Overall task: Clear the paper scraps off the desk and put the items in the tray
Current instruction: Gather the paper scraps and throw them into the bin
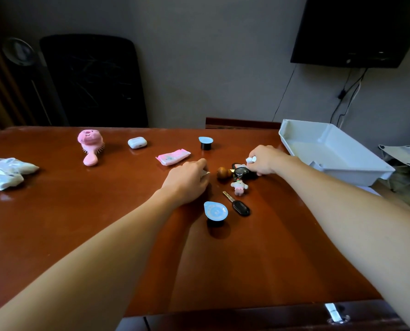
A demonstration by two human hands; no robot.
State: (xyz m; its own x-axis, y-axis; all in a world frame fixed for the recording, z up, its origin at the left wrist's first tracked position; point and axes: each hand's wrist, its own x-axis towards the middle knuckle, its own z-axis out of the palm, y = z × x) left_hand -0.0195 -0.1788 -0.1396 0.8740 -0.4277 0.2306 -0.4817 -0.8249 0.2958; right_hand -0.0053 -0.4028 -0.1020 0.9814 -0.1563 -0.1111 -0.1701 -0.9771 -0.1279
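Our right hand [263,161] is curled shut around a small white paper scrap [251,160] that pokes out past the thumb, while its lower fingers rest on the key bunch [241,172] with its black fob. Our left hand [187,181] lies knuckles-up on the desk [79,223], fingers bent over another white scrap [206,173] whose corner shows at the fingertips; we judge it pinched, though the grip itself is hidden.

Just right of that hand sit a brown wooden bead [224,172] and a small pink plush charm [239,186], with a black car key [238,204] and a blue-lidded cup [215,212] nearer to us. The grey tray [330,154] waits at the far right, hanging partly over the desk edge.

The risks as we see them: the right hand, already full, may snag the keyring and drag the charm or send the bead rolling. The left forearm passes close by the near cup and could tip it on withdrawal. A loosely held scrap may drop. Loading the overhanging tray carelessly could unbalance it.

Farther left, well apart, wait a pink packet [173,156], a second cup [206,142], a white earbud case [137,142], a pink hairbrush [90,146] and crumpled plastic bags [5,172].
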